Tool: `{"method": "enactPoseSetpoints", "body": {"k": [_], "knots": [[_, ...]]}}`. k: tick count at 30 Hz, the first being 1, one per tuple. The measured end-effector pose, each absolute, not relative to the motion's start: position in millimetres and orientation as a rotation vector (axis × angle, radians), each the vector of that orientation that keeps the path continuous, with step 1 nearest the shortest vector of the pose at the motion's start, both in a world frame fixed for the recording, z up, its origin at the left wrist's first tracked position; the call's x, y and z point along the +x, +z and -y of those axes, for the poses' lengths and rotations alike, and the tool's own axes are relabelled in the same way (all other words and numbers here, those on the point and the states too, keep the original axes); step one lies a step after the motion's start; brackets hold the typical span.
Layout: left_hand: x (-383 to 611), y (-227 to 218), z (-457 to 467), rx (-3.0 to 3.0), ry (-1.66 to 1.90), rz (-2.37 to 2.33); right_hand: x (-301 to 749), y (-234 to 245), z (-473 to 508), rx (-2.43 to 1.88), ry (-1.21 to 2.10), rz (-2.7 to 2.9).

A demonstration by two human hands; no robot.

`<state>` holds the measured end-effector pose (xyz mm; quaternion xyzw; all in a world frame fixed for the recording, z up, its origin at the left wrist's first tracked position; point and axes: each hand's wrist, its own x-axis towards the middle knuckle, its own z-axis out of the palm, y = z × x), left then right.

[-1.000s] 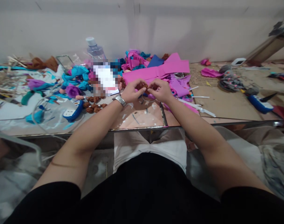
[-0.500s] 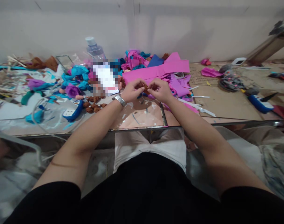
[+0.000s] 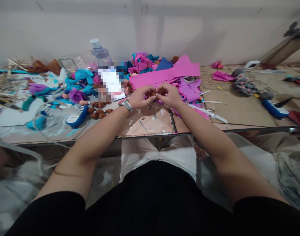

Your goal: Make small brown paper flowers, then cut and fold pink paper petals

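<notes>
Evidently pinched by both left hand [image 3: 140,96] and right hand [image 3: 170,94] over the table [image 3: 150,124], the brown scrap [image 3: 152,93] could slip or crumple, should either grip loosen or press too hard.

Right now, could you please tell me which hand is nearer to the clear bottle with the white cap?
Left. The left hand is to the right of the bottle and closer to the person's body; the right hand is farther right, beside the left.
</notes>
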<state>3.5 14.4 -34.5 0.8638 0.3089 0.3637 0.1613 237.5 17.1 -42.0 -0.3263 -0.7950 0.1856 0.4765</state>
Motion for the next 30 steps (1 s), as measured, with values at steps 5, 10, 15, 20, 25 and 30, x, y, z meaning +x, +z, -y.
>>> {"method": "enactPoseSetpoints", "body": {"k": [5, 10, 15, 20, 25, 30], "knots": [[5, -33, -12, 2.451, 1.066, -0.907, 237, -42, -18, -0.794, 0.449, 1.941], [6, -37, -13, 2.372, 1.093, -0.927, 238, -43, -18, -0.801, 0.449, 1.949], [5, -43, -20, 2.246, 1.139, -0.953, 238, -50, -26, -0.817, 0.428, 1.863], [5, -48, -29, 2.155, 1.19, -0.961, 241, -58, -35, -0.842, 0.52, 1.803], [7, -50, -31, 2.031, 1.217, -0.928, 240, -63, -37, -0.841, 0.636, 1.838], [13, -48, -28, 1.824, 1.238, -0.897, 236, -58, -32, -0.855, 0.659, 1.801]]}}
